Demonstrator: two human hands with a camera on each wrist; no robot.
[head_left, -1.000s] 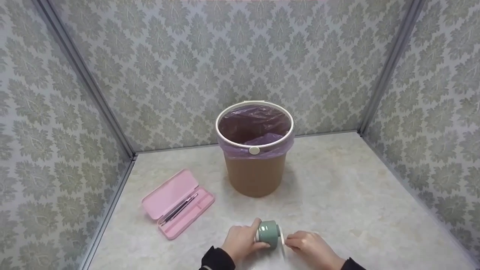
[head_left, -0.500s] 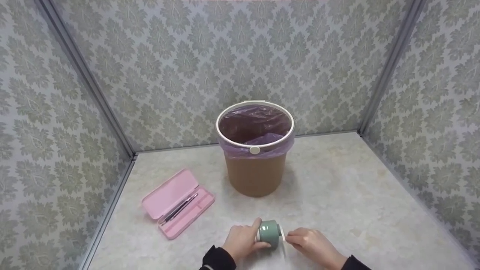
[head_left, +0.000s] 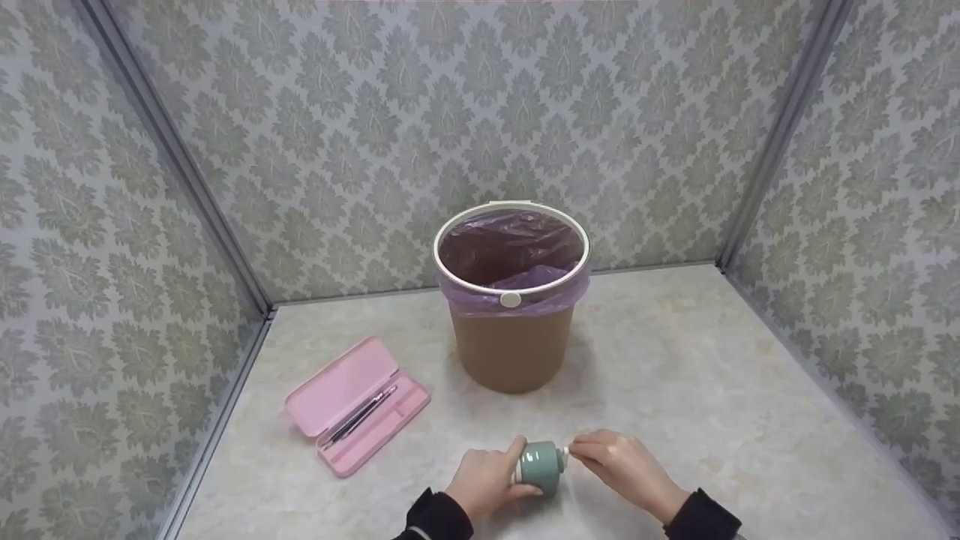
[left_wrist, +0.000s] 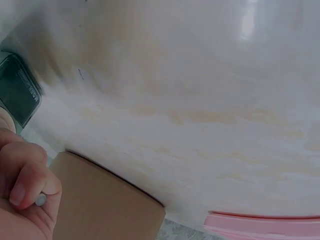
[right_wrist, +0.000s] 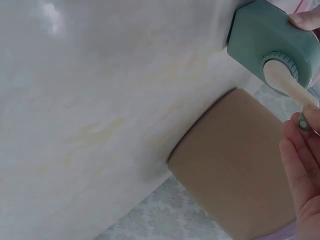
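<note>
My left hand grips a green hand-crank pencil sharpener low over the near part of the table, its thumb resting on the body. In the left wrist view, the curled left fingers surround a small round grey end; the rest of that item is hidden in the hand. On the sharpener's right side is a cream crank with a green knob at its tip. My right hand pinches this knob between thumb and fingers.
A pink pencil case lies open at the left, with several slim pens or pencils inside. Beyond the hands stands a brown bin with a purple liner and white rim. Patterned panels border the table.
My right hand has moved the crank round, its knob end now farther from me than before. The left hand keeps the sharpener in nearly the same spot.
</note>
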